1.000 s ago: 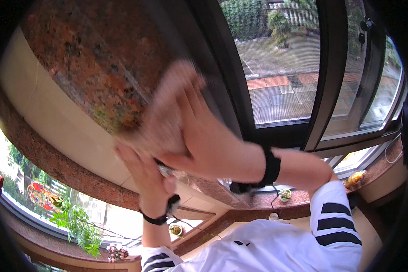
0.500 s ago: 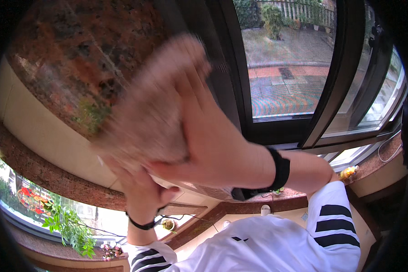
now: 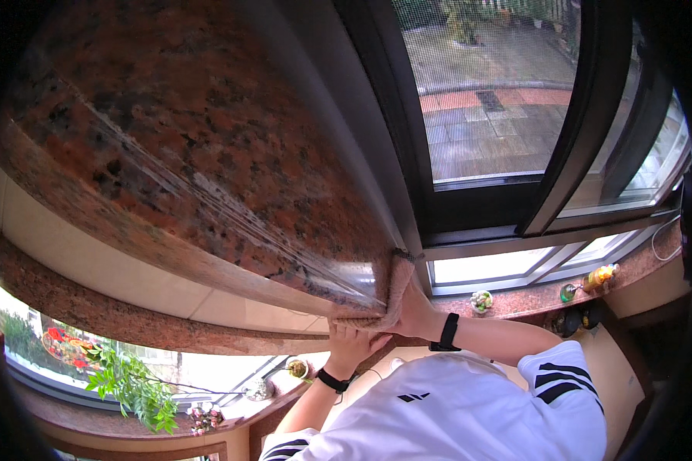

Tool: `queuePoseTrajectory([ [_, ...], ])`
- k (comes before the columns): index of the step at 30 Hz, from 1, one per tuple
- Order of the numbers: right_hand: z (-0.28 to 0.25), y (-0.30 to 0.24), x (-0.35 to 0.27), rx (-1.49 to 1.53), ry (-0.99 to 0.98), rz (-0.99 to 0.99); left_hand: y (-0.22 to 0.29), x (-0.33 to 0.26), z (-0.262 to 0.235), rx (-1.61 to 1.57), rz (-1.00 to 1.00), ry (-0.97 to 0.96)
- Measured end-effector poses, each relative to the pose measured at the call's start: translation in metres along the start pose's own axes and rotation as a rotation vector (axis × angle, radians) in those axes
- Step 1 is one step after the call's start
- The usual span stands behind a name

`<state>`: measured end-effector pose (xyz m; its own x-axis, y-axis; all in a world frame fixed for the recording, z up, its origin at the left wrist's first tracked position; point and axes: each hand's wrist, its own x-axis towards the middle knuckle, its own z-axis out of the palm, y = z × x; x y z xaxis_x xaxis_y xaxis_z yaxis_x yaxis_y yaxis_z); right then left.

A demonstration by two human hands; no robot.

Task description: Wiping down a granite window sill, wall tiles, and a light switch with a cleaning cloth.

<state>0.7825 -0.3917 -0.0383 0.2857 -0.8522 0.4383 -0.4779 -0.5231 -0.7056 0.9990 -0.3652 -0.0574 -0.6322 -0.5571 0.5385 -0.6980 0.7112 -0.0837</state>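
Observation:
A pinkish-brown cloth (image 3: 397, 293) is wrapped round the near end of a polished reddish-brown granite slab (image 3: 207, 138). My right hand (image 3: 418, 311) presses the cloth against the slab's end by the dark window frame, its fingers partly hidden behind the cloth. At the slab's lower edge my left hand (image 3: 351, 344) grips the cloth's other part, fingers bent against it. Pale wet-looking streaks run along the granite toward the cloth. Both wrists wear black bands.
A dark-framed window with a mesh screen (image 3: 492, 115) stands to the right. On the right sill (image 3: 515, 304) are a small succulent (image 3: 481, 300) and a yellow-orange bottle (image 3: 598, 277). Lower left hold a leafy green plant (image 3: 134, 388), pink flowers (image 3: 205, 419) and a small potted cactus (image 3: 297, 369).
Both hands have moved down and toward me with the cloth, from over the slab to its near end. The streaked granite surface now shows.

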Motion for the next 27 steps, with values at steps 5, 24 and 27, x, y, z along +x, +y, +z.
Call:
queuePoseTrajectory([
  [5, 0.018, 0.010, -0.020, -0.047, 0.072, 0.036, 0.008, -0.023, 0.027, 0.053, -0.037, 0.017],
  [24, -0.152, -0.201, 0.145, -0.166, 0.333, -0.477, -0.035, 0.155, -0.195, 0.060, -0.209, 0.493],
  [27, -0.152, -0.198, 0.155, -0.143, 0.578, -0.620, -0.028, 0.169, -0.202, 0.020, -0.234, 0.505],
])
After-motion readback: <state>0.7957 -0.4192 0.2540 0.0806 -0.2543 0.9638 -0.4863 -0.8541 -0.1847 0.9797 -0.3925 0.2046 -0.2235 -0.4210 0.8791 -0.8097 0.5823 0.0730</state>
